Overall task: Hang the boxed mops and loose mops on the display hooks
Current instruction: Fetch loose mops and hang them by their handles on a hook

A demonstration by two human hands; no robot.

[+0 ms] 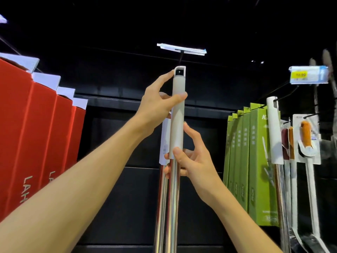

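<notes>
Loose mop handle upright, hang-hole end directly below display hook; left hand grasping grey grip, right hand grasping chrome pole, lower.

Dark shop aisle, black back panel with horizontal rails. Ceiling black, mostly unlit. Price tag holder juts out at top centre; another with yellow label at right. Light is dim overall, falls from the front.
</notes>
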